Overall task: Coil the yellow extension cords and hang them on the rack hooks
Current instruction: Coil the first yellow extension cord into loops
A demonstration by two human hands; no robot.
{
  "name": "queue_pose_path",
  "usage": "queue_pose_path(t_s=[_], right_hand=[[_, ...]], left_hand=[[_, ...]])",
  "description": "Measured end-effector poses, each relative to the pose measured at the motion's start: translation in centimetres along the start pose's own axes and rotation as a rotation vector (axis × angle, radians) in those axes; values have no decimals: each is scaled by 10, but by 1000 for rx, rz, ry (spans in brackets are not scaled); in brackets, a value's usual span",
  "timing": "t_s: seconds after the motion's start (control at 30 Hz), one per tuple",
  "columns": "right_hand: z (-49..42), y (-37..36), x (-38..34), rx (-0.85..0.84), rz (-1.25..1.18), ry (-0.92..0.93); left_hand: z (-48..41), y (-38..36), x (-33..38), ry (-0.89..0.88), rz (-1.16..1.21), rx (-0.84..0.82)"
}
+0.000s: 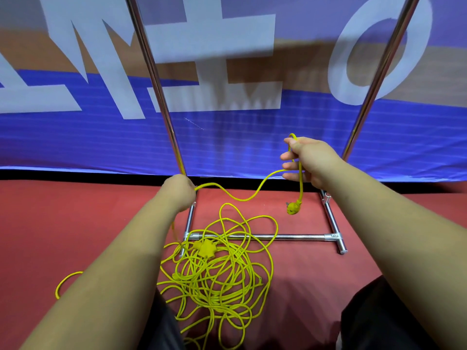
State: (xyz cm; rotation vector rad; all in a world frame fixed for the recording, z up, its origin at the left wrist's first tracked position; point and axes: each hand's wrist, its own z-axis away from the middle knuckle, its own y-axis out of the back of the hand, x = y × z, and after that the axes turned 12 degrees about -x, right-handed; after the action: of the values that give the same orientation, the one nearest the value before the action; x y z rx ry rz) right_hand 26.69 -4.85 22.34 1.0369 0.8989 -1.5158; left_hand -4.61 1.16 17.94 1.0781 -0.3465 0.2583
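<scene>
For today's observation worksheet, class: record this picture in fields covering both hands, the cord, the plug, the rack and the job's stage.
left grip: holds thin yellow extension cord beside left post of chrome metal rack
right grip: raised, holds the cord near its end
yellow plug: hangs below right grip
tangled cord pile: lies on red carpet, across the rack's base
hooks: not in view
stage: no neat coil yet

Head-worn camera looks steeply down, close over red floor (75, 223).
</scene>
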Motion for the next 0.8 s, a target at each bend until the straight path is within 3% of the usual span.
queue_pose_path(t_s=[0.07,0.13,0.23,0.33,0.47,0.7,0.8], right_hand=[[0,1,0,7,-21,17],[0,3,0,1,-33,40],[0,5,1,-26,-25,58],[1,3,3,-75,26,50],[5,-3,6,-208,163,-3],[5,-20,14,-422,310,-115],[3,-29,18,-455,317,-147]], left_hand=[[5,-2,4,-84,-287,-158],[12,-6,9,-119,-381,-344],[20,-10,13,-198,-379,-550],[28,-8,18,-421,-184,-664],[32,-3,25,-618,94,-522],[35,-6,44,-645,299,-409],[36,-11,52,-692,381,-256]])
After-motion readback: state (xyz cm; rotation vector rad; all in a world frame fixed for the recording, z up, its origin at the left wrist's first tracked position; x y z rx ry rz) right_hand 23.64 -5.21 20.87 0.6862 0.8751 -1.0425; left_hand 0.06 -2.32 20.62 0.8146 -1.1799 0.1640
